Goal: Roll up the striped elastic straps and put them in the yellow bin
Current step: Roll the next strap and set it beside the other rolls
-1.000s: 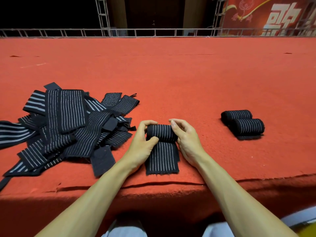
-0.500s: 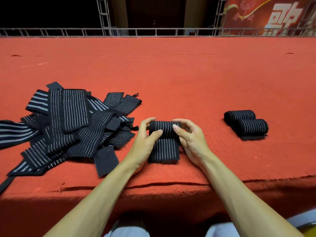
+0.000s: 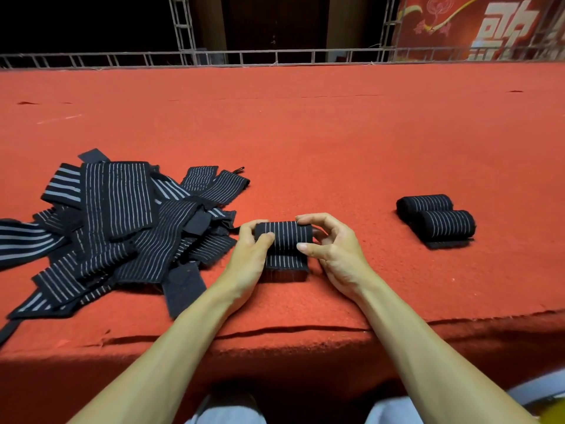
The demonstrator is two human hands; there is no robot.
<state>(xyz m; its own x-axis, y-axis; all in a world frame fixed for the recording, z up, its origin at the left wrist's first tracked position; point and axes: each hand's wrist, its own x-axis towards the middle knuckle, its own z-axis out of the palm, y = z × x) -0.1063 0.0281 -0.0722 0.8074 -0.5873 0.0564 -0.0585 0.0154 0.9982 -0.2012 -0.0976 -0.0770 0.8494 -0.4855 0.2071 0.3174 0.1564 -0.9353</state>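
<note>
Rolling toward the body, both hands work one striped strap [image 3: 283,237] at the near edge of the red carpet [image 3: 336,142]. The left hand [image 3: 249,255] grips the roll's left end between thumb and fingers; the right hand [image 3: 333,246] pinches its right end with index finger and thumb, the other fingers curled loosely. Compared with a second ago, the flat tail [image 3: 286,264] lying toward the person has shrunk to a short flap, while the roll has grown thicker. That suggests this strap is nearly finished, needing perhaps one more turn. Two finished rolls [image 3: 437,220] lie touching each other, well apart to the right. A loose pile of unrolled straps [image 3: 122,221] waits just beside the left hand. Only a yellow sliver [image 3: 555,413] shows at the bottom right corner, possibly the bin, so no rolls look stowed yet.
</note>
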